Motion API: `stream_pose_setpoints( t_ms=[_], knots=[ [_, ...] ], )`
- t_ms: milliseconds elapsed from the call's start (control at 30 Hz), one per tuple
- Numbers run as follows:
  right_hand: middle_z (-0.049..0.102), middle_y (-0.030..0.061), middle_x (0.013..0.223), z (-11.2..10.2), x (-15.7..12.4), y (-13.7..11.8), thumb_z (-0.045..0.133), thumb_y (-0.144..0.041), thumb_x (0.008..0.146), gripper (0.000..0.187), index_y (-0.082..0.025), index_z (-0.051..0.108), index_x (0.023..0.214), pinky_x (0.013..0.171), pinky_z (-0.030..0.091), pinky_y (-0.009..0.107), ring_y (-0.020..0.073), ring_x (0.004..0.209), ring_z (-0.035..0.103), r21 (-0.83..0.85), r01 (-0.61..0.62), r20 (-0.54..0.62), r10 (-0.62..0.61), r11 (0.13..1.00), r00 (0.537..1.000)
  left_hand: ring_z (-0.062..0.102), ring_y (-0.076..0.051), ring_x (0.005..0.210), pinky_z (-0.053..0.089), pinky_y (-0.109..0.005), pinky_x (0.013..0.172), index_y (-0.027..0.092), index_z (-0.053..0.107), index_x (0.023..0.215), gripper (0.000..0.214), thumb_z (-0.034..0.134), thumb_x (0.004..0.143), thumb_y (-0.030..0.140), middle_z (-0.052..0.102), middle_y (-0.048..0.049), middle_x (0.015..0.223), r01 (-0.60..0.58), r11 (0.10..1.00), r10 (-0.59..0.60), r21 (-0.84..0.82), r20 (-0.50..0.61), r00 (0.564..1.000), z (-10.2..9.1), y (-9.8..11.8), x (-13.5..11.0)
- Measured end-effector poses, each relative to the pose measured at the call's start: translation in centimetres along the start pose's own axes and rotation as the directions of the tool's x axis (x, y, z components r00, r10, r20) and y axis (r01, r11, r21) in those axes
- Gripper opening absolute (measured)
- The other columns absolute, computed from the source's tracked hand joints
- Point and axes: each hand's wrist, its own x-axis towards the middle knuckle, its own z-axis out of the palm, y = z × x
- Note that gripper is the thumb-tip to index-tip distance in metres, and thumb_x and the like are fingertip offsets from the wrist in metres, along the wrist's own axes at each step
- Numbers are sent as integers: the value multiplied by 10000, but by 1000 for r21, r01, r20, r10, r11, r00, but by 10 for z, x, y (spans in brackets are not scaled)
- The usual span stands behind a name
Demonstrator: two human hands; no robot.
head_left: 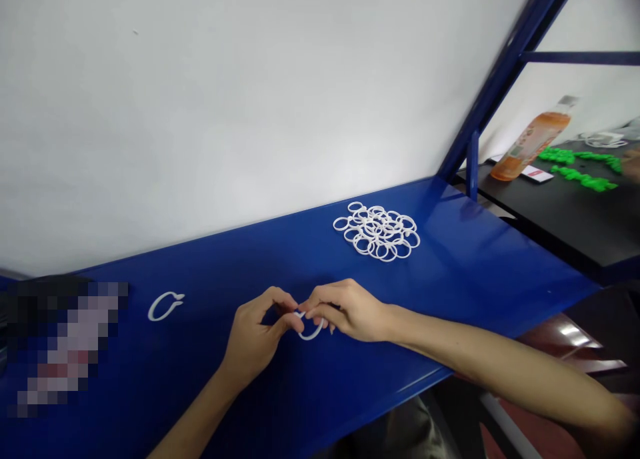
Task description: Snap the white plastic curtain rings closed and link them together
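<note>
My left hand (257, 339) and my right hand (345, 309) meet over the blue table (475, 259), both pinching one white plastic ring (311, 330) between fingertips and thumbs. The ring hangs just above the table surface, partly hidden by my fingers. A pile of several white rings (377, 231) lies farther back, to the right of my hands. One single white ring with a small tab (165, 305) lies alone on the table to the left of my left hand.
A white wall rises behind the table. A blue frame post (500, 79) slants up at the right. Beyond it a black table (560, 212) holds an orange drink bottle (533, 139) and green plastic pieces (583, 169). A blurred patch covers the left edge.
</note>
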Motion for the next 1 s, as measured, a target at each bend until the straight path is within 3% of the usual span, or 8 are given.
stream_pose_setpoints(
  t_ms=[133, 233, 333, 400, 533, 700, 867, 1000],
  knots=[
    [729, 63, 967, -3, 3, 1, 453, -231, 1047, 224, -162, 666, 1061, 772, 564, 264, 131, 837, 685, -179, 154, 14, -154, 972, 988, 627, -141, 629, 496, -238, 611, 229, 664, 722, 342, 653, 861, 542, 685, 20, 687, -33, 996, 28, 84, 56, 998, -2, 3, 2],
    [689, 92, 1065, -15, 9, 10, 440, -242, 1051, 256, -172, 677, 1116, 846, 560, 310, 159, 948, 663, -367, 138, -70, -175, 920, 982, 662, -190, 747, 514, -298, 708, 245, 692, 944, 384, 549, 904, 599, 732, -14, 827, -62, 954, 37, 294, 89, 995, -12, -6, 12],
    [624, 120, 1115, -44, 14, 26, 431, -244, 1040, 295, -173, 691, 1159, 803, 563, 340, 183, 923, 639, -574, -72, -318, -141, 816, 937, 660, -306, 966, 479, -457, 903, 199, 657, 1100, 486, 448, 940, 608, 733, -112, 1023, 12, 760, 14, 650, -35, 999, -37, -23, 23],
    [620, 125, 1087, -69, 15, 37, 433, -240, 1031, 308, -168, 705, 1155, 798, 556, 364, 203, 905, 626, -643, -277, -483, -97, 714, 870, 623, -401, 1061, 472, -527, 874, 149, 622, 1171, 556, 375, 957, 598, 693, -198, 1129, 148, 561, -86, 814, -120, 989, -61, -36, 27],
    [661, 149, 1016, -110, 9, 50, 469, -199, 981, 324, -128, 685, 1212, 839, 524, 431, 275, 945, 589, -640, -579, -687, -39, 505, 725, 622, -515, 1024, 451, -608, 788, 98, 594, 1243, 729, 310, 925, 689, 639, -312, 1161, 335, 313, -291, 889, -246, 924, -102, -59, 22],
    [688, 162, 1021, -121, -1, 54, 524, -244, 947, 311, -122, 692, 1178, 812, 494, 417, 315, 979, 542, -612, -693, -737, 42, 382, 674, 661, -479, 975, 483, -577, 759, 104, 601, 1265, 741, 305, 913, 686, 640, -305, 1144, 317, 381, -448, 868, -126, 885, -107, -75, 19],
    [686, 154, 996, -117, 1, 48, 516, -282, 963, 303, -123, 706, 1137, 826, 489, 433, 313, 964, 527, -656, -651, -732, -114, 383, 672, 626, -338, 1120, 505, -464, 946, 157, 634, 1230, 473, 449, 901, 442, 645, -170, 1199, 89, 709, -243, 699, 123, 962, -72, -67, 22],
    [683, 149, 1008, -93, 8, 32, 480, -294, 1005, 306, -130, 702, 1136, 887, 478, 457, 301, 985, 525, -744, -467, -609, -197, 479, 768, 659, -238, 1014, 523, -390, 934, 227, 687, 1109, 316, 454, 946, 365, 666, -90, 1119, -41, 899, -80, 436, 256, 963, -39, -46, 18]
  ],
)
